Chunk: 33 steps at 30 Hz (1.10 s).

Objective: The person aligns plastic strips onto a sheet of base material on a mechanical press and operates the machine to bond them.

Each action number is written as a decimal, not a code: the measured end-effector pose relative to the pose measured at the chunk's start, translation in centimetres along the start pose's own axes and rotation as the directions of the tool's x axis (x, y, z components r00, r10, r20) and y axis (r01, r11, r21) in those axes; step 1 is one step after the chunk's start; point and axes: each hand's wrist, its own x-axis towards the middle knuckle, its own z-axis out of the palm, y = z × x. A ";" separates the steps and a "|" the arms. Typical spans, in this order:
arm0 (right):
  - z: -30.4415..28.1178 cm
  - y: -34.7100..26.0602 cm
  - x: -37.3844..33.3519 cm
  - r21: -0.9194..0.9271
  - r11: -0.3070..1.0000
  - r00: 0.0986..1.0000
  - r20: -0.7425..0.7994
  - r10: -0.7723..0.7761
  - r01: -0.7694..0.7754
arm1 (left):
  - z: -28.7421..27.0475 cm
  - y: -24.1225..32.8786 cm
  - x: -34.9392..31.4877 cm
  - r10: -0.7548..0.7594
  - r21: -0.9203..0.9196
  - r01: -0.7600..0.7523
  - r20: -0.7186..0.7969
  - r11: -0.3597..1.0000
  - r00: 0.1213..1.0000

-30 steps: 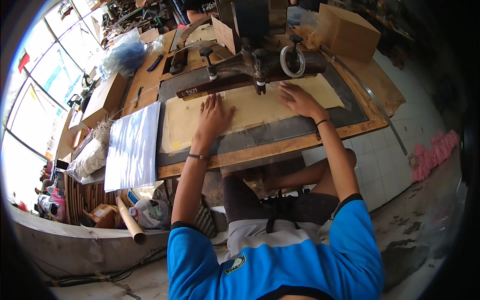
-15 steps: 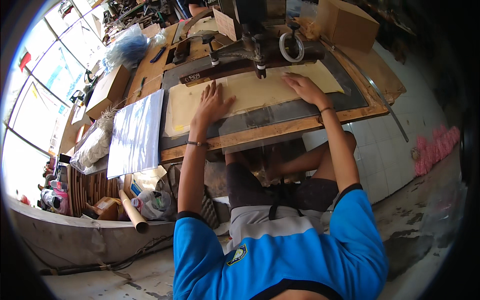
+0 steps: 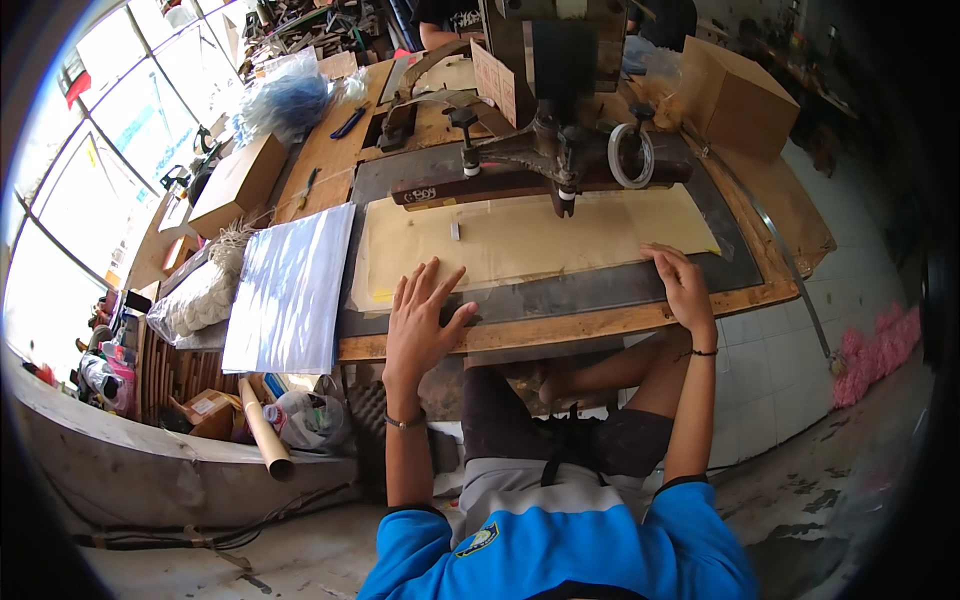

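Observation:
A cream-coloured sheet (image 3: pixel 590 235) lies flat on the dark board (image 3: pixel 742 262) of the table, under a dark metal beam (image 3: pixel 440 190) with a press head (image 3: pixel 565 165). My left hand (image 3: pixel 425 320) is at the near left edge of the sheet, its fingers spread with nothing in them. To the right, my right hand (image 3: pixel 684 285) reaches the near right part of the sheet with fingers stretched out; its thumb is hard to make out. On the sheet, beyond my left fingertips, sits a small grey piece (image 3: pixel 455 231).
White-blue sheets (image 3: pixel 288 290) lie left of the board. A cardboard box (image 3: pixel 738 95) stands at the far right, another box (image 3: pixel 238 187) at the left. A metal strip (image 3: pixel 765 220) crosses the right table edge. Blue plastic wrap (image 3: pixel 288 100) and a seated person (image 3: pixel 440 25) are farther back.
Both hands have drawn back toward me over the sheet, the right one also moving outward. The small grey piece now shows. The whole view has shifted, with the table lower in it.

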 end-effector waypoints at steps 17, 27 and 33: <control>0.4 -0.3 1.0 -0.030 0.999 0.998 -0.058 -0.027 0.025 | -0.1 0.5 1.0 -0.043 0.034 0.042 0.025 0.999 0.999; 0.3 6.6 -9.7 -0.495 0.869 0.773 -0.555 -0.307 -0.010 | -0.3 1.0 1.2 -0.064 0.010 0.064 0.001 0.998 0.998; 3.4 23.5 -28.1 -0.211 0.667 0.675 -0.461 0.576 -0.714 | -0.1 1.3 1.7 -0.069 -0.022 0.069 0.006 0.997 0.998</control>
